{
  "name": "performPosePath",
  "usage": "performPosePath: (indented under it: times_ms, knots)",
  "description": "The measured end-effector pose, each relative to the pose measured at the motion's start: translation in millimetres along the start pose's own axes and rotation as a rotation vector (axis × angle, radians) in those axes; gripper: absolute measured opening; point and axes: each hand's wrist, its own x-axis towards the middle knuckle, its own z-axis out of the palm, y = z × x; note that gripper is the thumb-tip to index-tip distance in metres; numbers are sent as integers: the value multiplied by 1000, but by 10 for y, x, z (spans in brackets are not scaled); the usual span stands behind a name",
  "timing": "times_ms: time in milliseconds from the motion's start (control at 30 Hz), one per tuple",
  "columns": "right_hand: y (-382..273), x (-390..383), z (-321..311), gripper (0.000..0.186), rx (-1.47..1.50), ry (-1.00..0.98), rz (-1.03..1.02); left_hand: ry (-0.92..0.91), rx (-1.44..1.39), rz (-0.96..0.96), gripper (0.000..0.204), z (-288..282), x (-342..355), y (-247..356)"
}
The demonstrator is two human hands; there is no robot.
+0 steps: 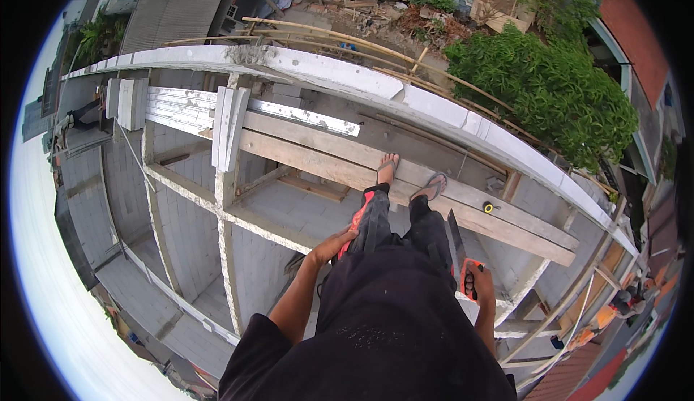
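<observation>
My right hand [480, 285] is wrapped round the orange handle of a handsaw [457, 245], whose dark blade points away from me beside my right leg. My left hand [334, 246] lies against my left thigh, over the red-and-black trouser leg, fingers stretched out and holding nothing that shows. Under my sandalled feet are two long wooden planks [318, 156] laid side by side. A small yellow-and-black tape measure [489, 207] sits on the planks, right of my right foot.
Below the planks, block walls and narrow concrete beams [189, 193] frame deep openings. Pale lightweight blocks or panels [231, 128] are stacked at the left. A white parapet ledge [325, 65] curves along the far side, with bamboo poles [347, 39] and a leafy tree [538, 83] beyond.
</observation>
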Motion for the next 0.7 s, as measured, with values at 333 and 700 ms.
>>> performPosePath:
  times_ms: [333,700]
  knots:
    - [339,106,-76,31,46,-10,40,103,141,-34,78,-249,637,-365]
    - [397,113,-177,30,46,31,51,-25,-254,-179,72,-124,614,-380]
